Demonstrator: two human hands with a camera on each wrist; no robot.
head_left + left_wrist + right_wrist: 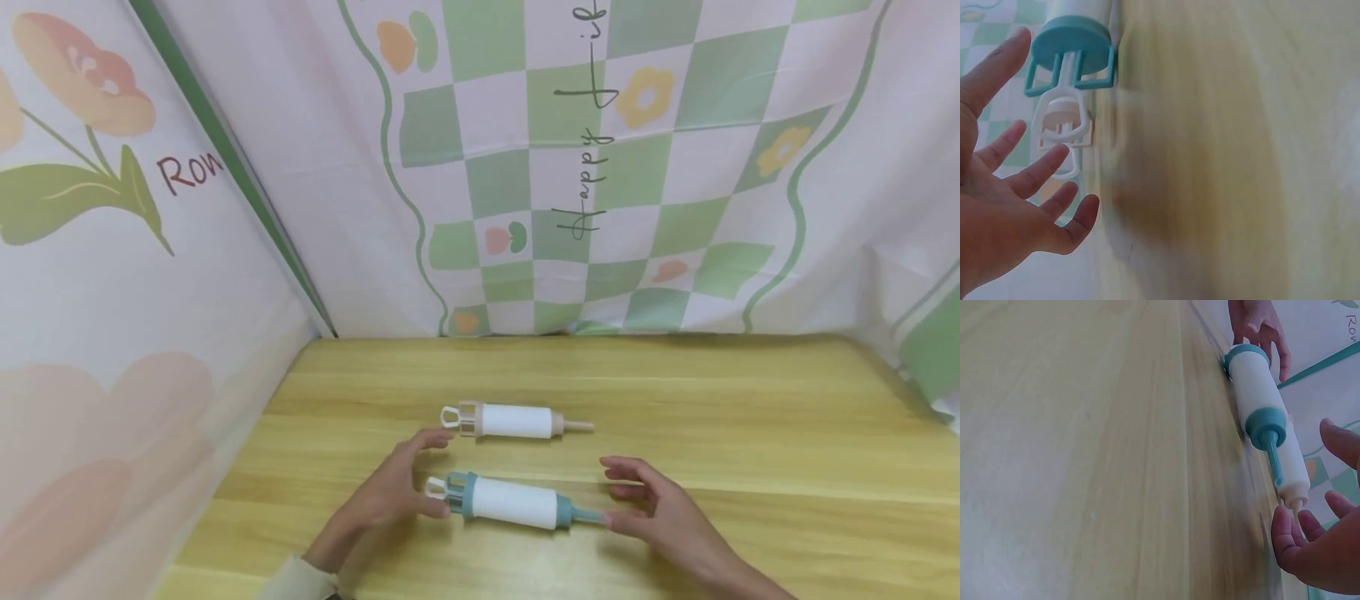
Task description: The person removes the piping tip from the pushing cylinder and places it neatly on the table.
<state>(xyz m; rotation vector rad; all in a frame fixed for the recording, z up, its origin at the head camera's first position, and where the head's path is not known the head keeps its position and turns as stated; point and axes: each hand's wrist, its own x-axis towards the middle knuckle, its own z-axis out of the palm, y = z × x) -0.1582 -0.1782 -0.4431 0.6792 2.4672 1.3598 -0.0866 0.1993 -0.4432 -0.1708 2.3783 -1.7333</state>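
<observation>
Nearest the camera, a blue syringe (513,502) is lying on its side on the wooden table (787,400), its white barrel showing between blue ends. Its white pull ring (1039,119) is pointing toward the person's left and its thin blue nozzle (1274,461) toward the right, the whole body slanting slightly so that the nozzle end is sitting closer to the person. The left hand (393,483) is hovering around the ring end, thumb and fingers spreading apart, gripping nothing. Whether the left thumb is brushing the blue frame is hard to tell, since the two are overlapping in the head view. The right hand (660,512) is hanging just beside the nozzle tip, its fingers bending loosely and grasping nothing; the right wrist view is showing a gap between thumb and nozzle.

Just behind, apart from the blue one, a pink syringe (517,421) is lying roughly parallel, its nozzle also facing right. A left fingertip is sitting near its ring end. A light sleeve (300,579) is covering the left forearm. Behind the table, a white curtain (487,183) with green checks is hanging; at left, another cloth (112,292) is showing large peach flowers.
</observation>
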